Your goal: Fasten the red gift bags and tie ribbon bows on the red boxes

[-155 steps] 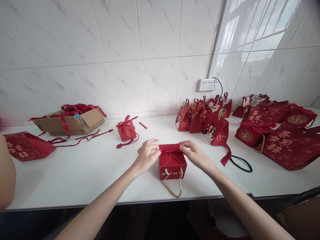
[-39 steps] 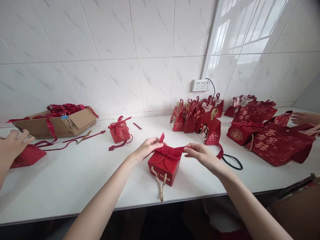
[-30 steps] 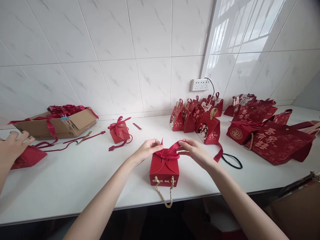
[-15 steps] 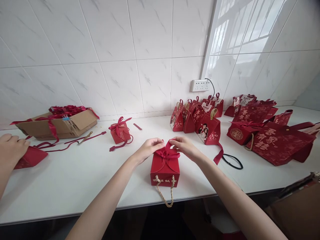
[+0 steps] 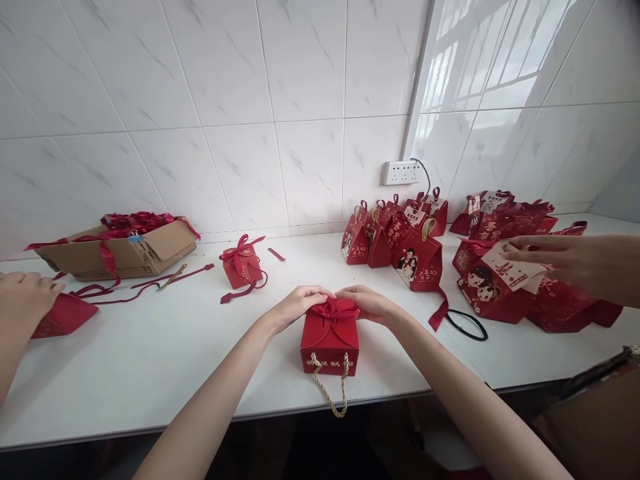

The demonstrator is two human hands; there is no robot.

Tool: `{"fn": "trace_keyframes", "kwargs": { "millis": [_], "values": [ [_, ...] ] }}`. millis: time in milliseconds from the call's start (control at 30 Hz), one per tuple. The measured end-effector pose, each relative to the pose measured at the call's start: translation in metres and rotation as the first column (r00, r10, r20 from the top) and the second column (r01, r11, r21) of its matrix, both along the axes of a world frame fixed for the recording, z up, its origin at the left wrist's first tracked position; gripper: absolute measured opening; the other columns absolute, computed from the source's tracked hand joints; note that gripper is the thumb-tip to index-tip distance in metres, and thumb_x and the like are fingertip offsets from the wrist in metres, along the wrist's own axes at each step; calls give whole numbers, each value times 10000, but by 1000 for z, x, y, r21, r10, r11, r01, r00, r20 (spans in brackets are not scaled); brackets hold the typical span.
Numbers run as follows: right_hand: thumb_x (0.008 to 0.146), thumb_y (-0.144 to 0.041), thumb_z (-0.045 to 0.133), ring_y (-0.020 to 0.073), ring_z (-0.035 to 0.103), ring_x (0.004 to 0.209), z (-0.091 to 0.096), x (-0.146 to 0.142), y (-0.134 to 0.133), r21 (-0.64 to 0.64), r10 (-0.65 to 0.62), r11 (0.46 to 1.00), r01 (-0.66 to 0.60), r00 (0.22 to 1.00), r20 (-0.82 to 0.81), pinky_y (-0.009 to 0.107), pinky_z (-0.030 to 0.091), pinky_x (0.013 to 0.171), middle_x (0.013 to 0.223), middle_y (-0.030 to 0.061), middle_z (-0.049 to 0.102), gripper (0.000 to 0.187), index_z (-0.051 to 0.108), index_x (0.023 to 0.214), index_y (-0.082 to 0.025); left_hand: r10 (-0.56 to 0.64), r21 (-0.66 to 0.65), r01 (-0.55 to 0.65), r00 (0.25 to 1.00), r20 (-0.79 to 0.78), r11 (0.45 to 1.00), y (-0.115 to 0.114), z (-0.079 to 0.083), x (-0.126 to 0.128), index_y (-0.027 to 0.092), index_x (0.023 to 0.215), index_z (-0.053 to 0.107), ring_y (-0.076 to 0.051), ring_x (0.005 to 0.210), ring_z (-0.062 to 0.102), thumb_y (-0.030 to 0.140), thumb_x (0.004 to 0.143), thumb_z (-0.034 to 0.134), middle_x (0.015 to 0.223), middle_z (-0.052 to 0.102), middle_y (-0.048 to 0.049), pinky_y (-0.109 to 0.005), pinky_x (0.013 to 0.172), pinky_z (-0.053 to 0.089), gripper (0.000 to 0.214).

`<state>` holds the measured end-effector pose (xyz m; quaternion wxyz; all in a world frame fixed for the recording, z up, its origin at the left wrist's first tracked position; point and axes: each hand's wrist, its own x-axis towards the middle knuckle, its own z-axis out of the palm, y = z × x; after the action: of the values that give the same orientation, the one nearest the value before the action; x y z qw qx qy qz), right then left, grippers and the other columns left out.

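Note:
A small red gift box (image 5: 329, 340) with a gold rope handle (image 5: 329, 393) stands near the front edge of the white counter (image 5: 165, 353). A red ribbon bow (image 5: 335, 309) sits on its top. My left hand (image 5: 296, 307) pinches the ribbon at the bow's left side. My right hand (image 5: 369, 305) pinches it at the right side, fingers curled. Both hands meet over the box top.
A tied red box (image 5: 242, 266) stands behind, a cardboard box of ribbons (image 5: 120, 248) at back left. Several red gift bags (image 5: 400, 237) crowd the right. A black hair tie (image 5: 466, 325) lies nearby. Another person's hand (image 5: 23, 303) rests left; another hand (image 5: 575, 263) holds a bag right.
My hands have drawn in from pulling the ribbon ends apart to pinching the bow close over the box. A hand with a printed bag has come in from the right.

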<state>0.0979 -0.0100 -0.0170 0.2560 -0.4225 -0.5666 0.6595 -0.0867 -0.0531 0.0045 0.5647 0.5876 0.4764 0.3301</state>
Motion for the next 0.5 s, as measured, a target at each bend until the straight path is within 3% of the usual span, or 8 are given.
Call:
{"fn": "trace_keyframes", "kwargs": {
  "millis": [167, 300, 400, 500],
  "values": [
    [784, -483, 547, 100, 435, 635, 6, 13, -24, 200, -230, 951, 235, 972, -48, 236, 365, 580, 821, 16, 518, 298, 540, 836, -190, -11, -15, 12, 999, 39, 1000, -3, 1, -3, 157, 968, 685, -214, 878, 610, 457, 763, 586, 919, 688, -84, -328, 819, 433, 377],
    [825, -564, 456, 113, 425, 608, 17, 23, -50, 379, -140, 915, 141, 990, -29, 268, 367, 610, 699, -14, 462, 383, 542, 860, -192, 47, 13, -47, 999, 23, 999, -4, 2, -11, 216, 1115, 621, -260, 1114, 528, 504, 777, 558, 1181, 594, -101, -343, 893, 420, 448],
    [808, -575, 475, 147, 481, 671, 22, 29, -62, 488, -247, 854, 180, 966, 75, 297, 388, 650, 757, 5, 496, 395, 539, 951, -212, 206, 90, -205, 978, -11, 975, -8, 3, -20, 310, 1244, 502, -259, 1261, 402, 507, 790, 539, 1340, 462, -83, -333, 915, 410, 496],
    [804, -570, 492, 166, 504, 711, 21, 33, -67, 544, -277, 821, 173, 954, 116, 301, 398, 649, 804, 29, 534, 373, 545, 918, -219, 468, 250, -438, 881, -74, 864, -16, 3, -27, 271, 1133, 536, -241, 1181, 448, 474, 775, 551, 1253, 501, -82, -304, 852, 416, 412]
  ]
}}
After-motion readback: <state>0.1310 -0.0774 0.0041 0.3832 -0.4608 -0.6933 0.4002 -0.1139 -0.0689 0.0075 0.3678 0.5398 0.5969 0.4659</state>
